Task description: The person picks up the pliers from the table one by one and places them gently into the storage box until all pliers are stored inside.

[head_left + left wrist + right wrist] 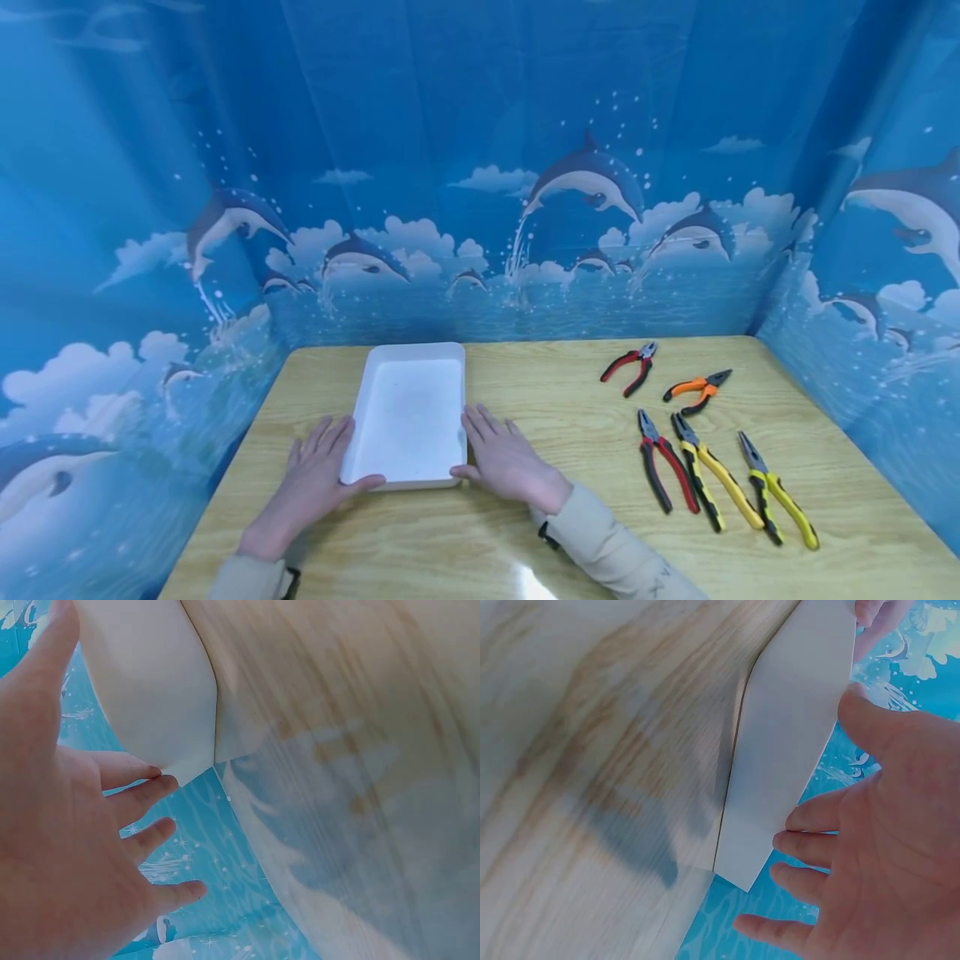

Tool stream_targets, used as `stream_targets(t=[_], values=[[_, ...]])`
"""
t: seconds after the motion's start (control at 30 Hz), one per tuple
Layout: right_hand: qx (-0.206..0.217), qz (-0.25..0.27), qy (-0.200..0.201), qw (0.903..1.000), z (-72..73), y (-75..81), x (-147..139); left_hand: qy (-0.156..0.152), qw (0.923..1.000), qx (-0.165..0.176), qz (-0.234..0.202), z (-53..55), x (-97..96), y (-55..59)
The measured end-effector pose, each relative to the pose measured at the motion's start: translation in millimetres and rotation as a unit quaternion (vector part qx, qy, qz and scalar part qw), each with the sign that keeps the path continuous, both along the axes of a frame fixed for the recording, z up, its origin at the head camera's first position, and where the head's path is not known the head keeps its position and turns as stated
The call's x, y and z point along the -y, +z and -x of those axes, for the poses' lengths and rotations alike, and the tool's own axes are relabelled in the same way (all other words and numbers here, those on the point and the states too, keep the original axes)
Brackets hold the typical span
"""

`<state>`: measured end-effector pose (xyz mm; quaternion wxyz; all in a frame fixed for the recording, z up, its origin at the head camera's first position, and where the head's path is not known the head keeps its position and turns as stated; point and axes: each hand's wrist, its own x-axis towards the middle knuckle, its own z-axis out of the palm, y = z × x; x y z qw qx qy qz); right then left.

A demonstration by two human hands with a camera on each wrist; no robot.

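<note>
A white rectangular tray [408, 421] lies on the wooden table, left of its middle, with nothing inside. My left hand [313, 477] is at its left side, the thumb along the near left corner and the fingers spread fairly straight. On the opposite side, my right hand [512, 460] touches the tray's right wall with extended fingers, its thumb at the near right corner. In the left wrist view, fingertips of the left hand [82, 825] meet the tray's outer wall [154, 682]. The right wrist view has the right hand [870, 840] against the other wall [780, 750].
Several pliers lie at the table's right: small red-handled pliers [634, 365], orange-handled pliers [697, 389], larger red-and-black pliers [666, 462], yellow-and-black pliers [708, 467] and yellow needle-nose pliers [772, 492]. A blue dolphin-print curtain [480, 167] borders the table [547, 392].
</note>
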<state>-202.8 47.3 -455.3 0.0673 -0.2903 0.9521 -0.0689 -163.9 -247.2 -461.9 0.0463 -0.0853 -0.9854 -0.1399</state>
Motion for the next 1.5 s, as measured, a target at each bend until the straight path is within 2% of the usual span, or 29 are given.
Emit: stream_targets(t=[0.53, 0.97, 1.5], values=[[0.013, 0.015, 0.005, 0.9998, 2.1, -1.1, -17.1, -0.023, 0.9993, 0.028, -0.008, 1.0, -0.5, -2.1], [0.049, 0.042, 0.001, 0.9979, 0.0, 2.7, -29.0, -0.031, 0.9993, 0.022, -0.007, 1.8, -11.3, -1.9], [0.054, 0.047, -0.007, 0.9974, -1.3, 2.3, -43.3, -0.036, 0.9992, 0.014, -0.006, 1.6, -26.7, -0.4]])
